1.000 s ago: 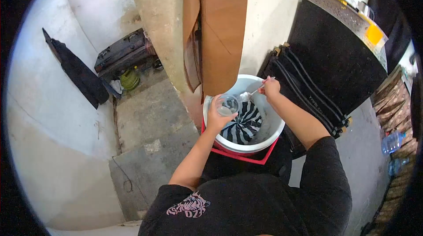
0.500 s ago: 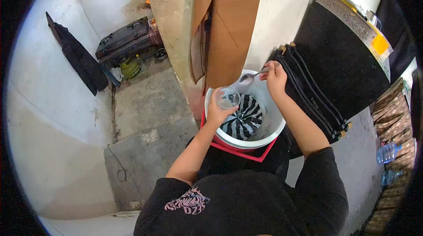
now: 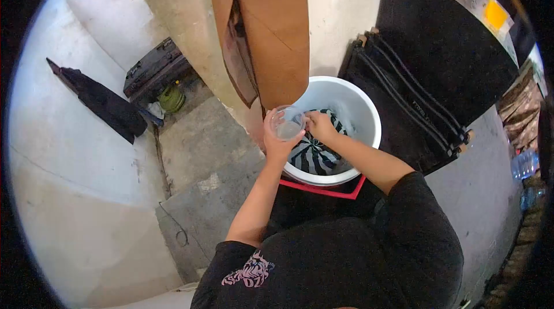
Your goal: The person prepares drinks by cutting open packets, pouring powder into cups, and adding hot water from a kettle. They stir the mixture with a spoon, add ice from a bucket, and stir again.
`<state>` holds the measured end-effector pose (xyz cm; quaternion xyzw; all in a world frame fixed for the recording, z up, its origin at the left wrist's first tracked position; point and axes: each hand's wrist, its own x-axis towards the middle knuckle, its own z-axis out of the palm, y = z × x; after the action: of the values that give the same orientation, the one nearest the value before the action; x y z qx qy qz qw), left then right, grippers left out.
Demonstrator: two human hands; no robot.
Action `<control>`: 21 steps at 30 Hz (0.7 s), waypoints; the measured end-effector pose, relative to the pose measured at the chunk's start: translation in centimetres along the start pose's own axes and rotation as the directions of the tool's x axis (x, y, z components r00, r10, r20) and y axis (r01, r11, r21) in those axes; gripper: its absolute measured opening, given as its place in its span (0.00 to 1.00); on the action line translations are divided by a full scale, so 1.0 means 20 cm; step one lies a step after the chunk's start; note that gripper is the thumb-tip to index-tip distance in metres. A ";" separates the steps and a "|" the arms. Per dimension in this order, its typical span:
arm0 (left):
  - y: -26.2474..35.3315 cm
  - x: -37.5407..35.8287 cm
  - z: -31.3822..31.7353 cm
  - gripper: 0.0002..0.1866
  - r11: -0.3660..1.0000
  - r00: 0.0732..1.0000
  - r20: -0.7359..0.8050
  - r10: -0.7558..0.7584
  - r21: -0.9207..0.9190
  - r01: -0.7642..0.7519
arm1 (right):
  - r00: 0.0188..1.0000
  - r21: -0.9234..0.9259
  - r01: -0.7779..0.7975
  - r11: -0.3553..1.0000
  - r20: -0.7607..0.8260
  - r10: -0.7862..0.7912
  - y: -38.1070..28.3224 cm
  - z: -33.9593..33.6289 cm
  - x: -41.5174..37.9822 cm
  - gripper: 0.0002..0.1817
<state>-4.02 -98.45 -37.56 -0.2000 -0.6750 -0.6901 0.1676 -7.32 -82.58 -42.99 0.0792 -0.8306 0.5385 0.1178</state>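
Note:
My left hand (image 3: 278, 146) is wrapped round a small clear plastic cup (image 3: 287, 129), tilted over the left side of a white tub (image 3: 374, 118). Pinched in my right hand (image 3: 321, 126) is a metal spoon (image 3: 298, 118). Its bowl end is at the cup's mouth, and most of it is hidden by my fingers and the cup wall. Below both hands, a black-and-white striped cloth (image 3: 314, 160) lies gathered into a twist at the bottom of the tub.
Under the tub stands a red frame (image 3: 346, 195). A large brown board (image 3: 274, 32) hangs close behind my left hand. Folded black furniture (image 3: 404, 101) leans at the right, with water bottles (image 3: 524, 165) farther out. A green gas cylinder (image 3: 172, 98) stands at the back left.
My right hand has moved left and down from the tub's far rim, bringing the spoon to the cup. The left hand still holds the cup. The camera view has shifted.

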 end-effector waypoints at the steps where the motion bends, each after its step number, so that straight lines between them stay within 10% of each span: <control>1: 0.01 0.00 0.00 0.45 1.000 1.000 0.016 0.002 0.006 -0.002 | 0.988 -0.141 0.157 0.977 0.034 -0.154 0.00 -0.02 -0.02 0.06; 7: -0.01 -0.01 0.01 0.45 0.996 0.998 0.026 -0.065 0.054 0.064 | 0.976 -0.287 0.213 0.934 0.099 -0.192 0.14 0.04 0.01 0.12; 11: 0.00 0.00 0.01 0.47 0.997 0.998 0.033 -0.053 0.049 0.052 | 0.977 -0.339 -0.213 0.917 -0.046 0.210 0.30 0.12 0.08 0.09; 14: -0.08 0.00 0.01 0.48 0.998 1.000 0.028 0.014 0.061 -0.015 | 0.970 -0.510 -0.243 0.825 -0.136 0.201 0.64 0.29 0.03 0.11; 16: -0.06 0.00 0.00 0.49 0.997 0.999 0.044 0.003 0.077 -0.006 | 0.751 -0.268 -0.627 0.732 0.042 0.659 0.64 0.27 0.04 0.13; 21: -0.03 -0.01 0.00 0.49 0.995 0.996 0.063 -0.055 0.087 0.049 | 0.551 0.362 -0.824 0.436 0.328 0.768 0.89 0.30 0.11 0.14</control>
<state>-4.18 -98.34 -38.14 -0.1974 -0.7141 -0.6578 0.1357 -14.73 -80.73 -60.31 -0.2641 -0.6140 0.7103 -0.2206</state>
